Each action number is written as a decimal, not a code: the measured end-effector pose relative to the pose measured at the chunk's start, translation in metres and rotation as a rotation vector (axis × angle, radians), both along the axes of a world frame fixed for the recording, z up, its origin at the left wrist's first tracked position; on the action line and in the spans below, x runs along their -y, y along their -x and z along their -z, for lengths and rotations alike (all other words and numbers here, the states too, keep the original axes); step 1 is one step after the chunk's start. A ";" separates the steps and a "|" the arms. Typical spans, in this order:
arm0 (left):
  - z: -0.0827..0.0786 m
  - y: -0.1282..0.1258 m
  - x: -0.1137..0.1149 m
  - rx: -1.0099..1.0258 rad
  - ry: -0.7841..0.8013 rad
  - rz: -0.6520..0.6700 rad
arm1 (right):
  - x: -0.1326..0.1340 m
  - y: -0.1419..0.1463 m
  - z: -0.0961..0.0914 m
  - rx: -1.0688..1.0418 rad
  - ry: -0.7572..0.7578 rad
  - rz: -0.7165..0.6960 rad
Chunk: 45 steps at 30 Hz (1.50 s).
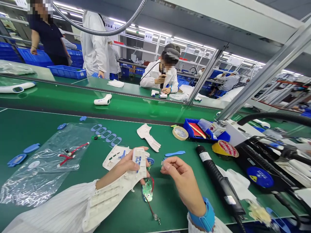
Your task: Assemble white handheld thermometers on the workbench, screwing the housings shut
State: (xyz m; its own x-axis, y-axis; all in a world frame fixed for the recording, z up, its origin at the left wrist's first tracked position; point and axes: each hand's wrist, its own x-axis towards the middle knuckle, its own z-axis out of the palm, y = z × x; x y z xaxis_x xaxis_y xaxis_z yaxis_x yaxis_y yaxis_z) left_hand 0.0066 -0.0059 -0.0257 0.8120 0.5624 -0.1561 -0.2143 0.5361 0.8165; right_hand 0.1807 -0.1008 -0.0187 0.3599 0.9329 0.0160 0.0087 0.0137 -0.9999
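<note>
My left hand (pixel 126 166) is closed around a white plastic thermometer half-shell (pixel 114 191), its open inside with blue buttons facing up. A green circuit board (pixel 147 190) with red and black wires hangs from the shell just above the green table (pixel 29 129). My right hand (pixel 181 176) is pinched on a tiny part I cannot make out, close to the shell's top end. Another white shell (pixel 113 157) lies behind my left hand and a third white shell (pixel 148 136) lies farther back.
A clear plastic bag (pixel 46 165) with red wires lies at left, among blue plastic parts (pixel 31 148). A black electric screwdriver (pixel 218 176), tape rolls (pixel 180 133), a blue tray (pixel 206 131) and cabled equipment stand at right. A seated worker (pixel 161 76) faces me across the conveyor; others stand behind.
</note>
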 end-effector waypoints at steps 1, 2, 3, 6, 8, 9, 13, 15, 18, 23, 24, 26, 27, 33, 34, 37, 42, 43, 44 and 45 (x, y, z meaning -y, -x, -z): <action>-0.001 0.000 0.001 -0.015 -0.003 -0.005 | 0.000 0.003 -0.005 0.063 -0.021 -0.002; -0.003 -0.001 0.003 -0.039 -0.016 -0.012 | 0.001 0.007 -0.011 0.136 -0.047 -0.006; -0.006 -0.001 0.005 -0.073 -0.040 -0.025 | 0.001 0.012 -0.018 0.221 -0.081 -0.012; -0.017 -0.001 0.013 -0.213 -0.208 -0.071 | -0.001 0.030 -0.038 0.559 -0.288 -0.019; -0.023 -0.001 0.018 -0.296 -0.407 -0.098 | -0.004 0.043 -0.049 0.836 -0.505 -0.020; -0.025 -0.001 0.019 -0.329 -0.514 -0.106 | -0.005 0.049 -0.053 0.976 -0.606 -0.026; -0.025 0.004 0.016 -0.480 -0.828 -0.141 | -0.005 0.065 -0.056 1.373 -0.814 -0.085; -0.024 0.006 0.013 -0.528 -0.930 -0.181 | -0.003 0.068 -0.055 1.428 -0.838 -0.103; -0.024 0.006 0.010 -0.553 -0.993 -0.229 | 0.002 0.070 -0.052 1.436 -0.825 -0.133; -0.032 0.005 0.012 -0.570 -0.933 -0.259 | 0.007 0.067 -0.054 1.361 -0.772 -0.187; -0.034 0.006 0.011 -0.530 -0.864 -0.257 | 0.009 0.064 -0.055 1.315 -0.743 -0.214; -0.037 0.008 0.009 -0.390 -0.623 -0.236 | 0.012 0.057 -0.055 1.181 -0.679 -0.227; -0.038 0.009 0.007 -0.303 -0.470 -0.214 | 0.013 0.052 -0.054 1.106 -0.638 -0.206; -0.034 0.014 -0.004 0.055 0.048 -0.047 | 0.008 0.033 -0.036 0.815 -0.338 -0.110; -0.032 0.013 -0.004 0.083 0.070 -0.045 | 0.006 0.033 -0.033 0.797 -0.310 -0.119; -0.029 0.008 0.000 0.116 0.124 -0.075 | -0.001 0.036 -0.030 0.811 -0.285 -0.132; -0.024 0.001 0.009 0.047 0.159 -0.091 | -0.012 0.044 -0.034 0.930 -0.297 -0.144; -0.024 0.000 0.010 0.036 0.140 -0.100 | -0.014 0.045 -0.035 0.925 -0.291 -0.149; -0.023 0.000 0.012 0.024 0.108 -0.114 | -0.016 0.046 -0.035 0.906 -0.279 -0.157; -0.023 0.001 0.013 0.008 0.062 -0.130 | -0.018 0.047 -0.035 0.875 -0.262 -0.170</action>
